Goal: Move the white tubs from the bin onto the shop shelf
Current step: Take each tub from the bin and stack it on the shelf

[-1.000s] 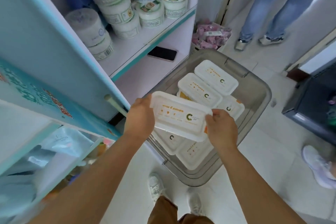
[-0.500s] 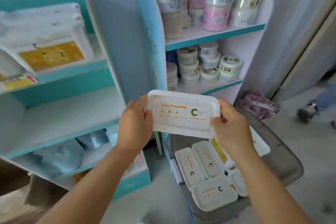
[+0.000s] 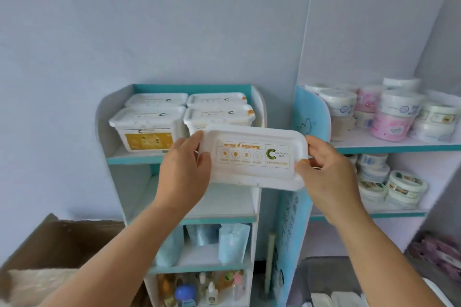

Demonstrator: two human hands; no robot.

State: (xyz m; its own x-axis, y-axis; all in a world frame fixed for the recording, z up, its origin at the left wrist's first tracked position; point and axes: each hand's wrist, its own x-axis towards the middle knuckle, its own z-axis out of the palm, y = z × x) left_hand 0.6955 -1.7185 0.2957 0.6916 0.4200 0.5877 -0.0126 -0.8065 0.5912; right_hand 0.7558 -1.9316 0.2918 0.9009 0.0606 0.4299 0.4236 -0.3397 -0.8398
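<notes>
Mid-frame, L hand (image 3: 185, 169) & R hand (image 3: 326, 172) each grip an end of a white tub (image 3: 254, 158), held in front of shelf (image 3: 132, 158) w/ four tubs (image 3: 147, 129) upper centre.

The scene is lit by soft, even, cool-toned daylight; no hard shadows are cast, and the source cannot be told. The pale wall (image 3: 174, 20) is rendered bluish. Mild glare is seen on the glossy white plastic tub lid (image 3: 254, 159), whose small print is left unreadable. Straight shelf edges are bowed by wide-angle distortion near the borders. The lower corners, with the brown cardboard box (image 3: 57, 244), are softened by blur.
</notes>
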